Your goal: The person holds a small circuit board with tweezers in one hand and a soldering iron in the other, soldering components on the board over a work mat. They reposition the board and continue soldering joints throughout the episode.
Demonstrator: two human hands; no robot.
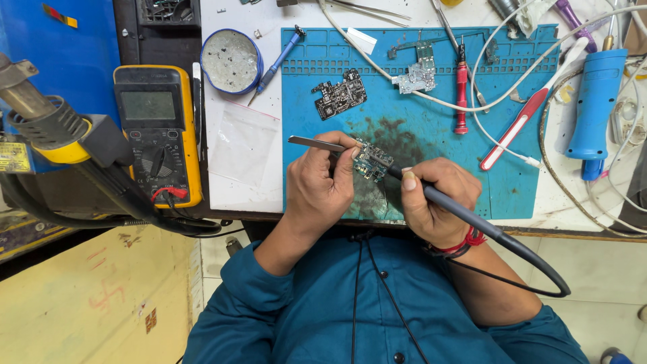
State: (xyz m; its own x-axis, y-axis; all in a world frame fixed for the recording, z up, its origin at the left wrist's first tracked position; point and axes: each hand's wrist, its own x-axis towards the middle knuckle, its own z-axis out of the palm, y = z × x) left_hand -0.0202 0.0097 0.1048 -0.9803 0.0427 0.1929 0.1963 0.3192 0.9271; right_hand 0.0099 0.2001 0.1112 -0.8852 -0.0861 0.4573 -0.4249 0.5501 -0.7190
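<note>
Here, a small circuit board (369, 162) lies on a blue mat (519, 182) between both hands. The left hand (317, 185), grip closed on tweezers (317, 143), steadies it; the right hand (431, 199), just beside, grips a soldering iron (465, 214) whose tip touches the board. A yellow multimeter (156, 131) sits well left on the surface.

Small green circuit board (369, 162) lying flat on the blue mat, at 6 o'clock of its stained patch, metal tweezers (317, 143) slanting in from 10 o'clock, dark soldering iron (465, 216) angled in from 4 o'clock, tip on the board

Head-worn view, straight down, close over workbench (242, 168)
</note>
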